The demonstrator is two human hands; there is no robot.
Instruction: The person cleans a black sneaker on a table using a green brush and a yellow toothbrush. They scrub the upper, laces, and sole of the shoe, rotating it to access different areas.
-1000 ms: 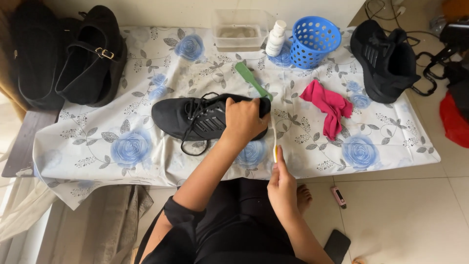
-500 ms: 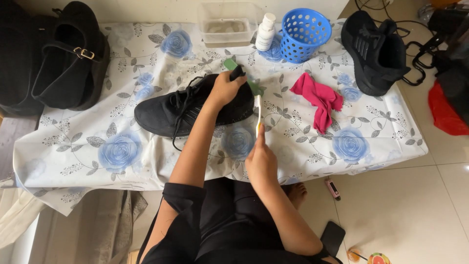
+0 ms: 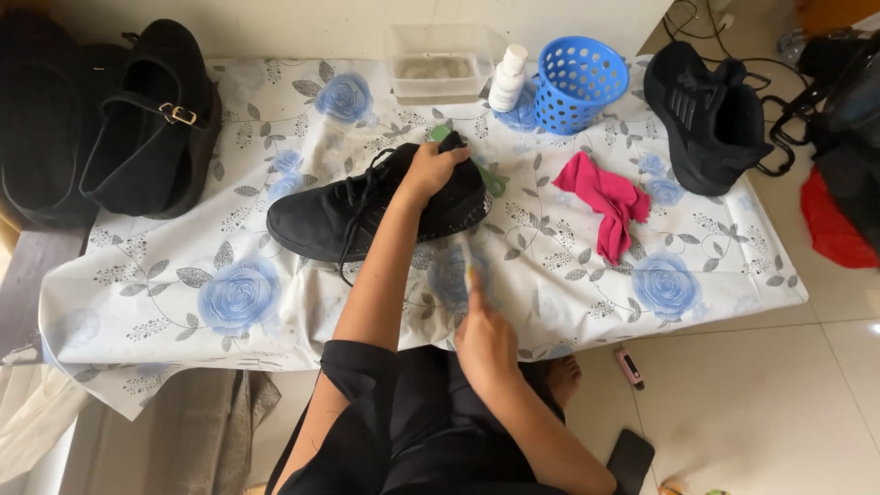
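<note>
Both hands are engaged. Nearest me, my right hand [image 3: 484, 335] is closed around a slim brush-like tool [image 3: 467, 261]; its tip is blurred, so I cannot tell the head's shape, only that it points up toward the heel end of the black sneaker [image 3: 376, 206]. My left hand [image 3: 429, 171] reaches farther out and clamps over the sneaker's heel collar, fingers curled down its far side, pinning it against the floral cloth [image 3: 229, 293].

The sneaker lies on its side near the cloth's middle, toe to the left, laces [image 3: 353, 220] hanging loose. Judgement: this is the scrubbing step, working the heel and sole edge. The next stroke calls for a firm left-hand hold and a short, angled pass along the sole rim.

Right of the sneaker lies a pink rag [image 3: 607, 202]. A green-handled brush [image 3: 486, 176] shows just behind the sneaker's heel. Farther back: a clear tub [image 3: 438, 62], a white bottle [image 3: 507, 80], a blue basket [image 3: 576, 82]. Far right rests the second sneaker [image 3: 704, 115]; far left, black strapped shoes [image 3: 147, 119].
</note>
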